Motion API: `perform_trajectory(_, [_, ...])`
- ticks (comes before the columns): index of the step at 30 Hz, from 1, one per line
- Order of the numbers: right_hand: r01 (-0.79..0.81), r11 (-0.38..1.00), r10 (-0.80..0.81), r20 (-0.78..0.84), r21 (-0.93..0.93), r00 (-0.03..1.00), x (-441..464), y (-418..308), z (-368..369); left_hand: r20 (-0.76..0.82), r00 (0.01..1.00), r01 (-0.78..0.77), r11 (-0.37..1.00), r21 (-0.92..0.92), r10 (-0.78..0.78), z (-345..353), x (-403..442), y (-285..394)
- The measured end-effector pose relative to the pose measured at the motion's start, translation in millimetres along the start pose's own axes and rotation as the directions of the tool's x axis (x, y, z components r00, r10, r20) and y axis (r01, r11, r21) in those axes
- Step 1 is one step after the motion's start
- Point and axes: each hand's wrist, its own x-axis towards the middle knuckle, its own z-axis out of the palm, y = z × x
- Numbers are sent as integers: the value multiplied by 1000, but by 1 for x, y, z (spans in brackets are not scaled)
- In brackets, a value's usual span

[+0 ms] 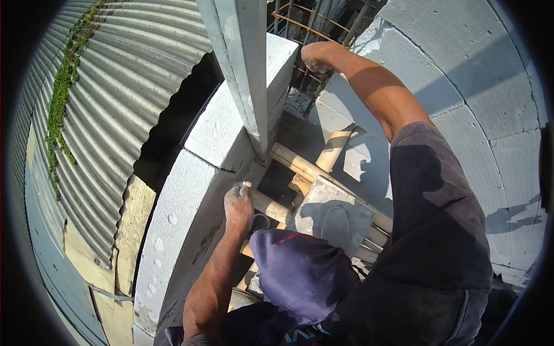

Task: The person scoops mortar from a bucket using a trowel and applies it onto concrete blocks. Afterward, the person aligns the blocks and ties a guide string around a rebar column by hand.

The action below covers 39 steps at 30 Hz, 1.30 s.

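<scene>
My left hand [238, 203] is beside the inner face of a curved wall of pale blocks [216, 124], its fingertips pinched together on what looks like a thin string. A grey metal post [239, 63] stands upright just beyond it. Farther up, my right hand [314, 56] is curled near the end of the wall, by the rusty rebar [311, 26]. Its fingertips are mostly hidden, and what they hold cannot be made out.
Corrugated roofing [133, 75] with green creeper [60, 109] lies left of the wall, past a dark gap. Below are wooden poles [332, 151] and a grey board [337, 216]. A purple cap [303, 271] covers the lower middle. Large pale blocks [490, 86] curve along the right.
</scene>
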Motion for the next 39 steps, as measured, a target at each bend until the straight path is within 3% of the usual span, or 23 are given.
perform_trajectory(4, [-24, 993, 44, -175, 115, 984, -50, -35, -18, -28, 999, -32, 999, -36, 31, -1, 6, -15])
perform_trajectory(5, [81, 955, -25, -196, 286, 980, -63, -46, -19, -15, 999, -35, 999, -31, 35, -4, 3, -10])
perform_trajectory(7, [272, 763, -140, -260, 587, 955, -86, -67, -15, 20, 999, -45, 999, -16, 45, -12, -7, 6])
perform_trajectory(9, [168, 506, -175, -90, 846, 981, -105, -91, -3, 39, 998, -46, 998, -48, 48, -18, -10, 7])
perform_trajectory(11, [136, 520, -109, -93, 843, 990, -127, -120, 7, 45, 996, -74, 997, -35, 75, -23, -10, 1])
perform_trajectory(12, [325, 586, -123, -315, 742, 941, -120, -129, 35, 43, 997, -69, 997, -33, 70, -26, -13, 1])
perform_trajectory(15, [131, 414, -2, -143, 901, 990, -146, -162, 30, 58, 997, -57, 998, -27, 58, -36, -24, 0])
perform_trajectory(17, [142, 199, -80, -129, 970, 988, -165, -183, 29, 93, 994, -57, 998, -20, 58, -43, -27, -12])
perform_trajectory(18, [54, -288, -224, -122, 956, 967, -154, -202, 53, 130, 989, -67, 997, 27, 63, -46, -32, -16])
perform_trajectory(19, [35, -463, -203, -144, 886, 968, -165, -226, 48, 169, 984, -78, 994, 75, 64, -48, -39, -20])
perform_trajectory(21, [-76, -600, -267, -109, 797, 957, -172, -257, 28, 239, 970, -65, 992, 106, 38, -52, -50, -28])
perform_trajectory(23, [-24, -611, -230, -148, 791, 962, -167, -279, 9, 310, 951, -11, 997, 78, -14, -52, -54, -43])
perform_trajectory(24, [118, -571, -157, -249, 813, 956, -151, -291, 14, 312, 949, 51, 999, 18, -54, -52, -48, -57])
perform_trajectory(27, [155, -564, -11, -195, 811, 981, -152, -309, -1, 277, 961, -11, 995, 97, -16, -58, -42, -63])
perform_trajectory(30, [98, -683, -36, -167, 724, 985, -153, -313, 0, 226, 971, -89, 994, 63, 73, -51, -30, -95])
perform_trajectory(34, [150, -737, 50, -168, 659, 985, -168, -320, 1, 237, 971, 18, 999, 36, -27, -50, -33, -75])
perform_trajectory(37, [288, -810, 118, -339, 510, 933, -174, -316, 7, 221, 975, 28, 999, 38, -35, -51, -30, -64])
perform_trajectory(39, [289, -877, 119, -410, 383, 904, -181, -314, 1, 219, 976, 16, 1000, 14, -19, -48, -23, -71])
